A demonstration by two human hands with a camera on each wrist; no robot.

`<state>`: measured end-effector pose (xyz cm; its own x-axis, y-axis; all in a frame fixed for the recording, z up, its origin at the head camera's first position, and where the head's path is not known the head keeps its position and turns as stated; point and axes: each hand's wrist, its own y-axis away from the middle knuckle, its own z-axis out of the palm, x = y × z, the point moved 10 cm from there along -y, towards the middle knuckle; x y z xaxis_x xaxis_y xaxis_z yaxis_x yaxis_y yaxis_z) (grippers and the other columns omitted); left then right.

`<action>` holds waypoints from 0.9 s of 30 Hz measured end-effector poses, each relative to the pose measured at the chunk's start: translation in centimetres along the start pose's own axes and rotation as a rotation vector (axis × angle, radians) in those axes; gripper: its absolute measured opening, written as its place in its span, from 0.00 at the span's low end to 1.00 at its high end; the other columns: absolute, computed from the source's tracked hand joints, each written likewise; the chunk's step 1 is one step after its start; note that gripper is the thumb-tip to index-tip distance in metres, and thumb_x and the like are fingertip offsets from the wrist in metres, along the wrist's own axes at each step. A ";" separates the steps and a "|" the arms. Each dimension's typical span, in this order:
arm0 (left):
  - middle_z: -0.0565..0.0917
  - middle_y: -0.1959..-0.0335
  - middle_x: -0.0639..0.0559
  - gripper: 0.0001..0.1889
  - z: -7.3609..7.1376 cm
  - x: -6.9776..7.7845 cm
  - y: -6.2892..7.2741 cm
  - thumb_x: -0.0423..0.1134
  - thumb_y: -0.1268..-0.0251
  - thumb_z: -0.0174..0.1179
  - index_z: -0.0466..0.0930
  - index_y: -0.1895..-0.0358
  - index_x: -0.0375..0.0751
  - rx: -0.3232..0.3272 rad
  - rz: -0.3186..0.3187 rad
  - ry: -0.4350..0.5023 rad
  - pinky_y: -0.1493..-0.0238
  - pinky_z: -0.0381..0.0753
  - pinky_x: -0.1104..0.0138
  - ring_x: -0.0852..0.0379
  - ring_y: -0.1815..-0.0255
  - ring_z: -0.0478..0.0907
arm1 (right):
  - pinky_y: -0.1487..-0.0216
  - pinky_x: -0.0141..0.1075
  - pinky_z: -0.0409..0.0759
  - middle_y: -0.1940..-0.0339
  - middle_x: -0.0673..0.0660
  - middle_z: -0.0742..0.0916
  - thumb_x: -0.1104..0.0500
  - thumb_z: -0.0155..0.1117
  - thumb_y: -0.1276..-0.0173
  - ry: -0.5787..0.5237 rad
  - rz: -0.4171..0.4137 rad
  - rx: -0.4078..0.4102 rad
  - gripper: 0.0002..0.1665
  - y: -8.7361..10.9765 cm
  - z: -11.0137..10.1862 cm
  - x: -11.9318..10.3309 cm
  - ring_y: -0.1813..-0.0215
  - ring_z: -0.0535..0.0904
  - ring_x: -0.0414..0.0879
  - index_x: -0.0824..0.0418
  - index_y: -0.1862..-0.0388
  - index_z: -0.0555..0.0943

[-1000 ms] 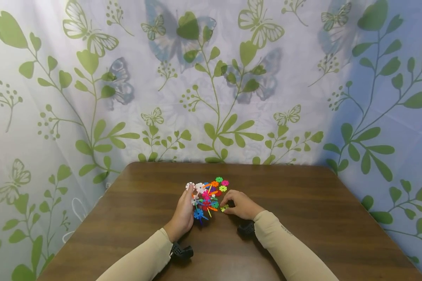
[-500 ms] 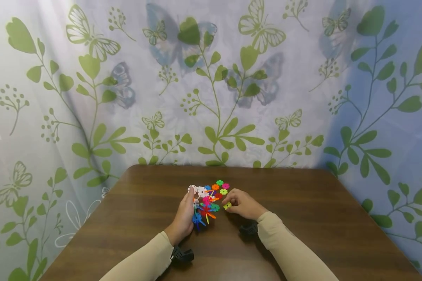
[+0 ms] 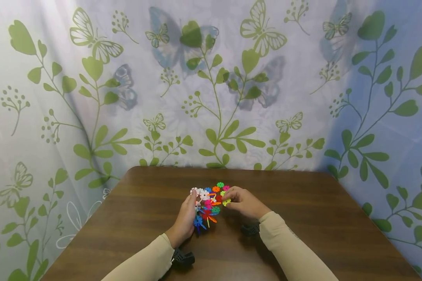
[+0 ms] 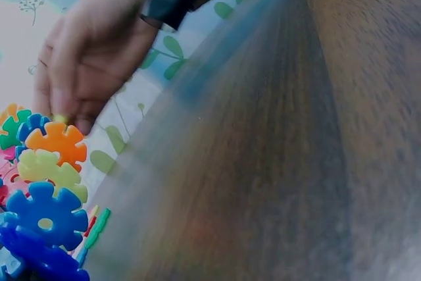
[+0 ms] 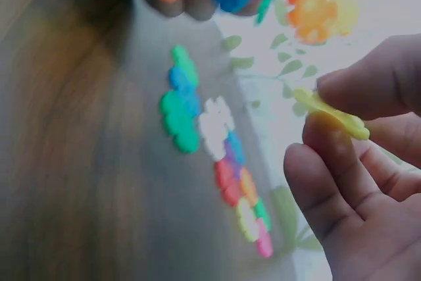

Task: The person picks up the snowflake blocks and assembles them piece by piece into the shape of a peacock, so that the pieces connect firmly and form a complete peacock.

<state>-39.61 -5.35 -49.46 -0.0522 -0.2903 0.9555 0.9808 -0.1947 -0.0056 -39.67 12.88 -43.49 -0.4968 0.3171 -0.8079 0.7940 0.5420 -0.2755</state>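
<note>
My left hand (image 3: 184, 218) holds a cluster of interlocked plastic snowflake discs (image 3: 206, 214), with blue, orange, red, pink and other colours. In the right wrist view its curled fingers (image 5: 197, 6) show beneath the cluster. Close up in the left wrist view, a blue disc (image 4: 47, 216) and an orange disc (image 4: 58, 143) stand at angles to each other. My right hand (image 3: 247, 203), just right of the cluster, pinches one yellow snowflake disc (image 5: 332, 114) between thumb and fingers. That disc is apart from the cluster, seen nearly edge-on from the right wrist.
Loose discs lie on the brown wooden table (image 3: 302, 226) beyond the cluster, among them a green one (image 5: 179, 123), a white one (image 5: 214, 129) and a pink one (image 5: 264, 239). A leaf-and-butterfly patterned curtain (image 3: 211, 97) hangs behind the table. Each wrist carries a black camera mount.
My right hand has lifted the yellow disc and carried it slightly forward, near the loose discs. The cluster in my left hand has turned a little. The head view has tipped slightly upward.
</note>
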 end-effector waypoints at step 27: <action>0.89 0.53 0.37 0.19 1.9 2.9 2.6 0.43 0.16 0.55 0.82 0.43 0.28 -0.036 0.311 -0.219 0.54 0.87 0.60 0.45 0.57 0.89 | 0.49 0.42 0.86 0.45 0.62 0.87 0.65 0.70 0.25 -0.153 -0.100 0.026 0.16 -0.3 0.7 -5.8 0.49 0.84 0.57 0.63 0.41 0.84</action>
<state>-36.84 -4.96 -46.19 0.2919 -0.1347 0.9469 0.9361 -0.1627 -0.3117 -36.79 10.39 -39.11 -0.5160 0.1391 -0.8452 0.7533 0.5435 -0.3704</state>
